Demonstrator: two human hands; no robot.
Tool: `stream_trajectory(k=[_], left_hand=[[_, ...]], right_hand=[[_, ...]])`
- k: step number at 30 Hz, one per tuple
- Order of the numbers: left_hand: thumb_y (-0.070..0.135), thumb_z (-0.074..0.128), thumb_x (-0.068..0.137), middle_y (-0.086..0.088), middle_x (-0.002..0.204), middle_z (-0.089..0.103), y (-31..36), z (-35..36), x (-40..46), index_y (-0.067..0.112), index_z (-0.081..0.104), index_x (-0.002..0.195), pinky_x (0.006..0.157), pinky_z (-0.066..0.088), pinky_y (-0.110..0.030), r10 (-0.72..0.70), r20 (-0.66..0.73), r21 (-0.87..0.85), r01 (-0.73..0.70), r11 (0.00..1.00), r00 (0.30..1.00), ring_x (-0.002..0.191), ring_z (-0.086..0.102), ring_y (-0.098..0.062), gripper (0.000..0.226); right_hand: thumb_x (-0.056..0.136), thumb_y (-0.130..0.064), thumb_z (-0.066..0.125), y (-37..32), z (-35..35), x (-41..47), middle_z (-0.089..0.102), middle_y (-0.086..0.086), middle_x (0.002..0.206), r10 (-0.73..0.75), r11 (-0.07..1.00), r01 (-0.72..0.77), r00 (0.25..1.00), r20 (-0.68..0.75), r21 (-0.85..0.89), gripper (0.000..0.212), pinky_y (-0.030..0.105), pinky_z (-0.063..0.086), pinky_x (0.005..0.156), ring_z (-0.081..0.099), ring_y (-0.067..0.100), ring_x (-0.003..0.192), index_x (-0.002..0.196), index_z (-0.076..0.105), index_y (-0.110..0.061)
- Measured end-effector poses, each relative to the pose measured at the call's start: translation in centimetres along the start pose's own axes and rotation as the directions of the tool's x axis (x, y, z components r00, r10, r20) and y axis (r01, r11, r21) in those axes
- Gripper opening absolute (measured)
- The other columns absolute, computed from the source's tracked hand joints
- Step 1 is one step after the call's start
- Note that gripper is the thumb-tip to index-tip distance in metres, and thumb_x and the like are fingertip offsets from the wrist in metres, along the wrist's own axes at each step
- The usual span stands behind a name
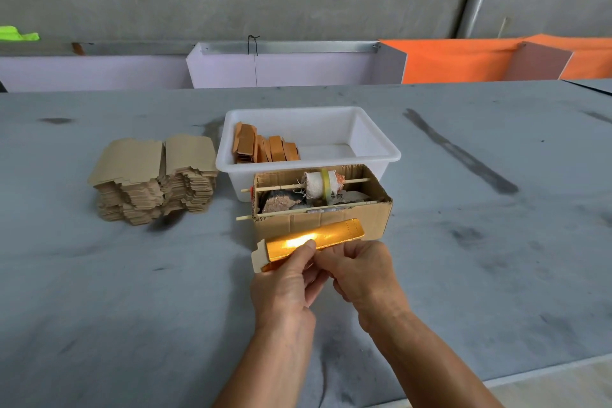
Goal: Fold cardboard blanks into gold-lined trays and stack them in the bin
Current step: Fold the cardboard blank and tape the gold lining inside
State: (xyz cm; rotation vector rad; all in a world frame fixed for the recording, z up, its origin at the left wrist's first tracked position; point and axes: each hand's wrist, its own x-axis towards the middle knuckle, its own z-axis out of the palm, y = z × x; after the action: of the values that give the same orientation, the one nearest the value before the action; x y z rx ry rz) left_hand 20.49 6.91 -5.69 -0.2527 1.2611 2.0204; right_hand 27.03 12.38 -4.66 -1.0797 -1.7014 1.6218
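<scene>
While both hands pinch the blank (313,238) at lower centre, left hand (287,278) and right hand (359,270) fingers clamped on its near edge, the unheld ends may buckle; the bin (377,142) sits above, trays (265,149) inside.

Blank stack (154,175) lies left of bin (308,139); cardboard box (321,209) before it.

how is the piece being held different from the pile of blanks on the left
The held piece shows its shiny gold lining, while the pile of blanks shows only plain brown card. The held piece is single, partly folded and off the table between the left hand and right hand; the pile of blanks lies flat and stacked. Both have notched, die-cut edges.
</scene>
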Motion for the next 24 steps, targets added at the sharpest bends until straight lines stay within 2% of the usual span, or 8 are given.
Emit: stream_trajectory(k=[4,6,11,14,17,21,24], left_hand=[[0.009,0.073,0.076,-0.007,0.079,0.069,-0.1,-0.1,0.3,0.010,0.062,0.086,0.063,0.051,-0.027,-0.048,-0.026,-0.007,0.047,0.999,0.999,0.064,0.067,-0.013,0.016],[0.011,0.074,0.075,-0.005,0.082,0.069,-0.1,0.1,0.2,0.012,0.061,0.090,0.065,0.049,-0.026,-0.050,-0.036,-0.018,0.049,0.999,0.998,0.067,0.066,-0.011,0.020],[0.013,0.073,0.076,-0.002,0.081,0.068,-0.1,0.6,-0.2,0.013,0.062,0.099,0.063,0.046,-0.024,-0.037,-0.037,-0.047,0.036,0.998,0.999,0.051,0.065,-0.002,0.025],[0.011,0.073,0.076,-0.003,0.082,0.068,-0.1,0.5,-0.3,0.011,0.061,0.101,0.064,0.046,-0.023,-0.011,-0.039,-0.049,0.010,0.999,0.999,0.061,0.066,-0.006,0.027],[0.010,0.074,0.074,-0.007,0.093,0.068,-0.1,0.6,-0.5,0.010,0.062,0.104,0.065,0.045,-0.025,0.046,-0.063,-0.041,-0.049,0.998,0.997,0.073,0.065,-0.012,0.032],[0.007,0.074,0.073,-0.010,0.090,0.068,0.5,0.8,-0.9,0.012,0.064,0.093,0.066,0.046,-0.027,0.133,-0.084,-0.026,-0.136,0.990,0.988,0.070,0.064,-0.015,0.023],[0.009,0.075,0.072,-0.011,0.087,0.071,1.0,0.9,-1.1,0.010,0.065,0.098,0.068,0.047,-0.029,0.153,-0.072,-0.005,-0.154,0.988,0.986,0.071,0.066,-0.016,0.028]], right_hand=[[0.075,-0.007,0.068,0.4,0.2,-0.3,0.048,0.007,0.052,-0.063,0.998,0.062,0.997,-0.039,-0.019,0.021,0.025,0.035,0.046,0.035,0.014,0.046,0.063,0.060,0.008],[0.075,-0.007,0.069,0.4,0.3,-0.5,0.049,0.005,0.051,-0.078,0.997,0.077,0.995,-0.067,-0.017,0.021,0.027,0.036,0.048,0.037,0.014,0.047,0.060,0.061,0.005],[0.075,-0.005,0.072,0.2,0.3,-0.9,0.052,-0.007,0.039,0.014,0.986,-0.003,0.998,-0.069,0.165,0.027,0.012,0.034,0.037,0.042,0.000,0.034,0.049,0.065,-0.010],[0.075,-0.006,0.073,0.0,0.4,-1.2,0.053,-0.008,0.039,0.017,0.981,-0.003,0.997,-0.070,0.193,0.026,0.010,0.033,0.036,0.043,-0.001,0.032,0.051,0.066,-0.012],[0.075,-0.009,0.075,0.1,0.6,-1.3,0.054,-0.008,0.040,-0.021,0.985,0.039,0.994,-0.104,0.170,0.030,0.011,0.034,0.038,0.042,0.000,0.034,0.047,0.066,-0.016],[0.072,-0.021,0.079,0.5,0.8,-1.6,0.048,-0.007,0.042,-0.031,0.985,0.052,0.991,-0.131,0.165,0.030,0.015,0.033,0.040,0.037,0.005,0.039,0.049,0.064,-0.009],[0.075,-0.016,0.076,0.8,0.6,-1.9,0.048,-0.007,0.042,-0.025,0.980,0.048,0.993,-0.119,0.191,0.033,0.014,0.033,0.040,0.037,0.005,0.039,0.046,0.063,-0.013]])
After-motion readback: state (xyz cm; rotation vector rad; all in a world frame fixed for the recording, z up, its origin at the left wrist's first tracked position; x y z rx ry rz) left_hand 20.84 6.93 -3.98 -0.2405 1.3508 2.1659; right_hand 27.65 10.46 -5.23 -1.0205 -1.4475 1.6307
